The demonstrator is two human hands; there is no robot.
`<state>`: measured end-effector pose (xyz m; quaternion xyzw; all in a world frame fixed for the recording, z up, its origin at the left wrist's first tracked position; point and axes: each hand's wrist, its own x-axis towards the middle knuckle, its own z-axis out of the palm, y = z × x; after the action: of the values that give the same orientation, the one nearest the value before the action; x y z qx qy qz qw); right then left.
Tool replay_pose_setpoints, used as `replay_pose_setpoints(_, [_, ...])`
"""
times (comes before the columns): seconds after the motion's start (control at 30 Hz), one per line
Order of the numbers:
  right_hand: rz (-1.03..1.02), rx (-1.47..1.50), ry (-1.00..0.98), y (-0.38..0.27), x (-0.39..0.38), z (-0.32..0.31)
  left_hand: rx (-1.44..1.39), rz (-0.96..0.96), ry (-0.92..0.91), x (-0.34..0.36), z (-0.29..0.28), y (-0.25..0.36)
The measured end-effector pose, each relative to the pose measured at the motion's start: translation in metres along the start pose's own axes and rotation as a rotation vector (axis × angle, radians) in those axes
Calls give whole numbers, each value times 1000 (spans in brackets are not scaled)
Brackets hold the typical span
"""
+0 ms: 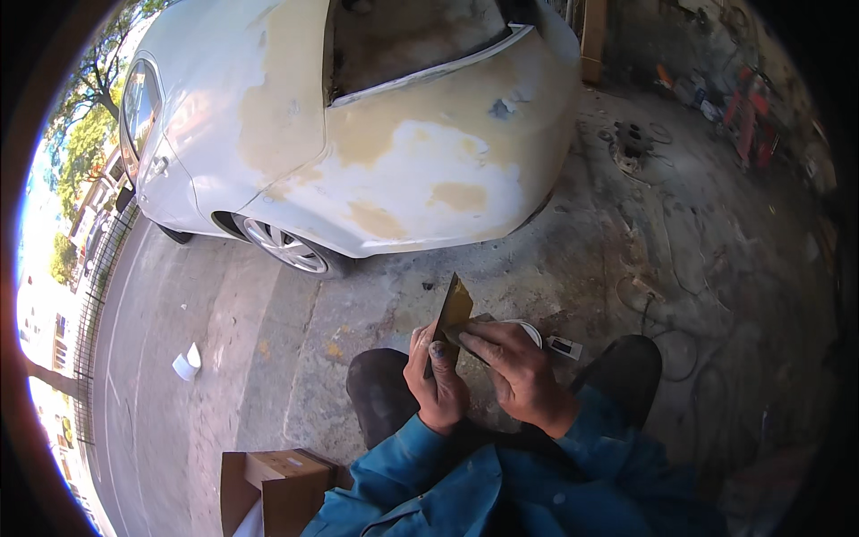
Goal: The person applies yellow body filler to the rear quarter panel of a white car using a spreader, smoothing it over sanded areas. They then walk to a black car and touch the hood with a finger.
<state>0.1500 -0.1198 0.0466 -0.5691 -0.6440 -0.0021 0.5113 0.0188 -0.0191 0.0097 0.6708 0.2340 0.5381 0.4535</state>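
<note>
My left hand is closed around a thin, flat putty board, which stands tilted upward with yellowish filler on its right face. Close beside it, my right hand pinches a small dark flat spreader against the board's lower right side. The fingers hide most of that spreader. Beyond both hands stands the rear corner of a car, its silver-white body patched with tan filler and pale sanded areas.
A rear wheel meets the concrete floor. An open cardboard box sits at lower left, and a curled white sheet lies farther left. Beside my right knee is a small white-and-black item. A red jack-like tool and cables are at right.
</note>
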Motion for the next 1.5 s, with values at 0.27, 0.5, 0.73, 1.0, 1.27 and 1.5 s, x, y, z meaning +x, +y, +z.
replay_pose_setpoints(0.27, [299, 228, 187, 13, 3, -31, -677, -366, 114, 5, -11, -13])
replay_pose_setpoints(0.5, [195, 281, 195, 15, 9, -2, -911, -629, 77, -5, 2, -6])
replay_pose_setpoints(0.73, [49, -201, 160, 25, 1, -28, -906, -614, 117, 2, -2, -12])
replay_pose_setpoints(1.0, [-31, -277, -129, -9, -19, 2, -577, -523, 178, 3, 0, -8])
replay_pose_setpoints(1.27, [244, 140, 173, 4, 8, -22, -26, 13, -84, 1, -7, 1])
replay_pose_setpoints(1.5, [53, 75, -48, -1, -12, -5, 129, 68, -113, 5, -1, 4])
